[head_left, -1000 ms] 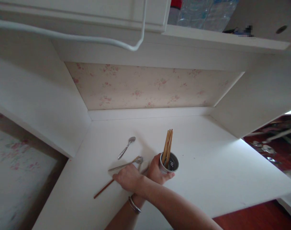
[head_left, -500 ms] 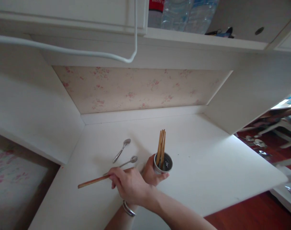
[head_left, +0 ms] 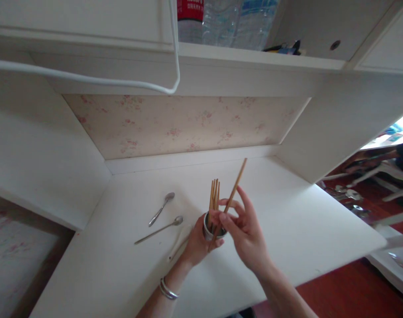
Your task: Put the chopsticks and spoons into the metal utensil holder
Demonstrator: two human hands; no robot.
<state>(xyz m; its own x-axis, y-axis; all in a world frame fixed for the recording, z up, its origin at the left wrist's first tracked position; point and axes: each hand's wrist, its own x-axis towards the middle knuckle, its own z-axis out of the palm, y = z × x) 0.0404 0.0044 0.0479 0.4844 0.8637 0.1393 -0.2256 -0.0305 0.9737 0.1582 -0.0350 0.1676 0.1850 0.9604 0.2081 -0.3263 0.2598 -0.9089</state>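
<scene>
My left hand (head_left: pixel 198 240) is wrapped round a small round utensil holder (head_left: pixel 207 233) on the white tabletop. Several wooden chopsticks (head_left: pixel 214 194) stand in the holder, leaning towards its far left side. Over the holder's right side, my right hand (head_left: pixel 246 225) pinches one more wooden chopstick (head_left: pixel 236 183). That chopstick is tilted, its upper end pointing up and right, its lower end in front of the holder's rim. Left of the holder lie a short metal spoon (head_left: pixel 161 209), a long-handled metal spoon (head_left: pixel 160 229) and a white spoon (head_left: pixel 179 245), partly hidden by my left hand.
The white tabletop (head_left: pixel 287 221) is enclosed by side panels and a floral back panel (head_left: pixel 188 123). Overhead, a shelf (head_left: pixel 254 57) carries plastic bottles (head_left: pixel 221 22). A white cable (head_left: pixel 122 83) hangs at upper left. White chair parts (head_left: pixel 380 172) stand beyond the right edge.
My right hand has swung from the left, across my left arm, to the holder's right side, bringing the chopstick from nearly flat to steeply tilted. My left hand still grips the holder.
</scene>
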